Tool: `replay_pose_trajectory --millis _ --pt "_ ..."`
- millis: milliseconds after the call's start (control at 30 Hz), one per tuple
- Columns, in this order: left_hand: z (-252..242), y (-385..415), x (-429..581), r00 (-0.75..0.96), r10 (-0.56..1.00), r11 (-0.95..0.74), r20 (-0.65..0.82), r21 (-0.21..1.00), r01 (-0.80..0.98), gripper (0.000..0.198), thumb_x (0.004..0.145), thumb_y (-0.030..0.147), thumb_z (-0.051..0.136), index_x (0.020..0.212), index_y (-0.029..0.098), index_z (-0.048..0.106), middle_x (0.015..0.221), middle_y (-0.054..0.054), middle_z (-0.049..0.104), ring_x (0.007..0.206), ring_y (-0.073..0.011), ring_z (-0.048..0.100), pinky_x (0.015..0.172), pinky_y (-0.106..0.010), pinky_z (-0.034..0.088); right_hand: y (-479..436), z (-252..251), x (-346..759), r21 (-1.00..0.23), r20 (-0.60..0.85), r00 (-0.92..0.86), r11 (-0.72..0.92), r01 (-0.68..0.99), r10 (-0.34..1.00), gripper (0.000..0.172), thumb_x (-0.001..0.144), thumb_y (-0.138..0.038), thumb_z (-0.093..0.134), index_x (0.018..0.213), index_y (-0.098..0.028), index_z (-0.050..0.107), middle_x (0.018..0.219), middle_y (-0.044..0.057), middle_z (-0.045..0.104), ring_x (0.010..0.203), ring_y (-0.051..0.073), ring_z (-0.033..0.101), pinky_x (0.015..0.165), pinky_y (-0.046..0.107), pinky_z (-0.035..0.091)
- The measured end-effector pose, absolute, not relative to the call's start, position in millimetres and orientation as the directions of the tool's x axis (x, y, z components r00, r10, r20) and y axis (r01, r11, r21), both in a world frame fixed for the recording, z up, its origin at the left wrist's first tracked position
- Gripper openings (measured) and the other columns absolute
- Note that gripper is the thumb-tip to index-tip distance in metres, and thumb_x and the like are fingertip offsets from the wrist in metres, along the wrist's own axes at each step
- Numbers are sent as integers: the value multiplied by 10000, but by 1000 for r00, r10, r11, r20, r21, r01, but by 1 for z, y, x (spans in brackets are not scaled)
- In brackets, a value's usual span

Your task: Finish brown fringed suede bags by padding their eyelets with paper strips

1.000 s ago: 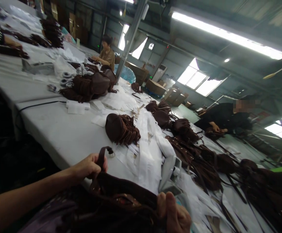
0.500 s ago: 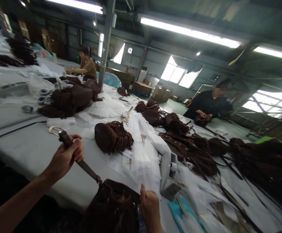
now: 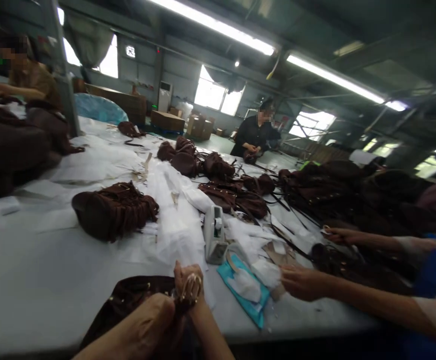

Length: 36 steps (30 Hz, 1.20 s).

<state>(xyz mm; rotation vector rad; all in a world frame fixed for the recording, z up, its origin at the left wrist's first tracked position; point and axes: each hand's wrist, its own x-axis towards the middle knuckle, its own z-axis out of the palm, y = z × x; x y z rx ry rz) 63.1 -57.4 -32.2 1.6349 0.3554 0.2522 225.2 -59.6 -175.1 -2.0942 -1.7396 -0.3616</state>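
A dark brown bag (image 3: 127, 292) with small gold-coloured eyelets is low in the view, by the table's front edge. My left hand (image 3: 153, 317) is closed on the bag's brown strap, its fingers mostly turned away from view. At that strap's end a pale metal buckle (image 3: 192, 289) overlaps my right hand (image 3: 185, 273). The right fingers are curled into a fist right beside the bag; what they grip is hidden behind the buckle. Both hands are close together, over the bag's right side.
A fringed brown bag (image 3: 114, 212) lies ahead on the white-covered table (image 3: 26, 270). Beyond my hands are a tape dispenser (image 3: 214, 237) and a blue packet (image 3: 257, 312). A co-worker's hands (image 3: 304, 282) work close on the right. More brown bags (image 3: 218, 167) are piled further back.
My view has swung to the right, bringing the co-worker's arms in. My left hand has carried the strap and buckle across to my right hand, which was apart from it before.
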Motion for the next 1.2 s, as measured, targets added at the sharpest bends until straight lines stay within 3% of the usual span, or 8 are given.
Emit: replay_pose_trajectory --millis 100,267,367,467,600,767,967,1200 --pt "-79 -68 86 897 439 -168 -52 976 139 593 882 670 233 570 189 384 564 26 343 548 -122 290 519 -270 223 -68 -169 231 -178 492 271 -210 962 827 446 957 -269 406 561 -209 602 525 31 621 540 175 585 593 301 402" --pt "-122 -50 91 768 640 -241 -19 944 225 363 854 521 512 757 177 570 697 -7 562 669 -173 481 610 -240 357 -126 -147 264 -317 600 445 -313 895 665 324 988 -285 346 867 -197 633 833 50 686 812 183 634 751 302 463" --pt "-124 -35 89 727 686 -161 -39 966 203 355 830 522 553 787 173 596 686 5 557 658 -165 498 604 -231 387 -171 -149 283 -363 628 510 -358 860 588 336 992 -295 333 931 -162 635 847 75 694 794 173 657 724 270 483" --pt "-122 -23 89 710 689 35 -148 985 172 417 818 571 546 746 162 581 551 49 442 505 -111 405 471 -199 309 -199 -162 293 -369 624 535 -389 844 569 347 983 -323 363 941 -148 660 808 77 699 748 173 672 684 253 493" --pt "-125 -15 90 750 622 211 -227 970 119 451 810 593 545 746 150 594 551 52 446 438 -69 312 415 -186 211 -200 -172 296 -327 535 587 -492 807 607 421 992 -334 303 1050 -123 663 888 108 722 807 201 690 710 279 506" --pt "-128 -19 88 829 524 160 -197 978 132 430 834 566 535 802 148 632 628 18 523 483 -77 342 438 -194 231 -181 -163 303 -220 265 774 -745 630 576 410 979 -256 343 1334 -92 464 1078 149 696 871 238 698 665 294 509" --pt "-124 -22 89 805 551 151 -218 975 161 470 789 603 570 936 163 639 632 20 537 505 -92 376 455 -194 249 -174 -164 328 -115 151 809 -803 584 567 348 967 -160 306 922 -167 651 782 92 725 722 255 712 556 300 470" --pt "-126 -23 91 775 586 220 -234 967 125 468 713 586 665 862 144 649 625 19 526 532 -97 406 472 -186 298 -171 -169 343 -75 240 786 -796 600 570 342 980 -275 343 815 -181 627 644 105 698 642 269 706 494 299 450"
